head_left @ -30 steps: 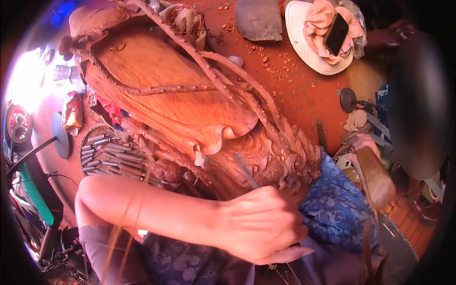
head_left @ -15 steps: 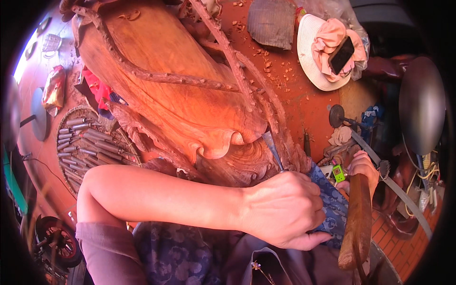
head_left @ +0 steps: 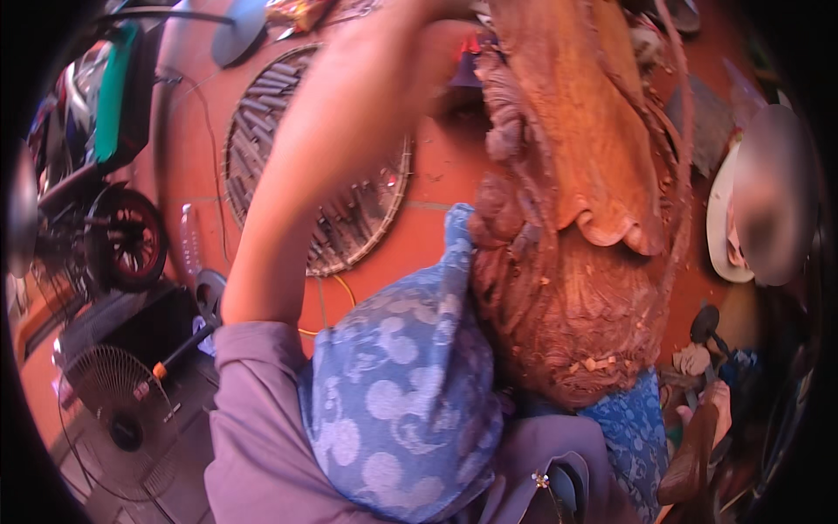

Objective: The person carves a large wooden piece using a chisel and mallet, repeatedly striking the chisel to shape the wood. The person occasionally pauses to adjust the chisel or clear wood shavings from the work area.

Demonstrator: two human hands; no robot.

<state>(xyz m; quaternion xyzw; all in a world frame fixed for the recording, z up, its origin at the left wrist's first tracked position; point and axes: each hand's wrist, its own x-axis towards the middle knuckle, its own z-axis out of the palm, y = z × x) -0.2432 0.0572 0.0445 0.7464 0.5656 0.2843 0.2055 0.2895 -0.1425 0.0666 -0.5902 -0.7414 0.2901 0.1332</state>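
Just now the left hand (head_left: 423,48) has left the lower end of the carving (head_left: 559,314), where half a second ago it gripped a chisel, and its arm stretches up past the basket (head_left: 408,166) of tools (head_left: 262,113) to the top edge. For the work, that means no blade meets the wood at the lower end, where loose chips (head_left: 602,362) lie on the scrolls. The view has swung too: the carving stands right of the middle, its lower end between the apron (head_left: 393,384) and the right arm's side, while the basket shows larger and a fan (head_left: 127,428) has come in at lower left. The right hand (head_left: 721,409) has its fingers closed round the mallet (head_left: 690,458), as before, well apart from the wood. Much is hard to read. The left hand is blurred and partly cut off, so I cannot tell whether its fingers are apart or clamped on anything, or whether it touches the carving's side; the chisel is not to be made out. The forearm covers part of the basket, the carving's upper end runs out of view, and a dark blurred disc hides much of the hat (head_left: 723,227).
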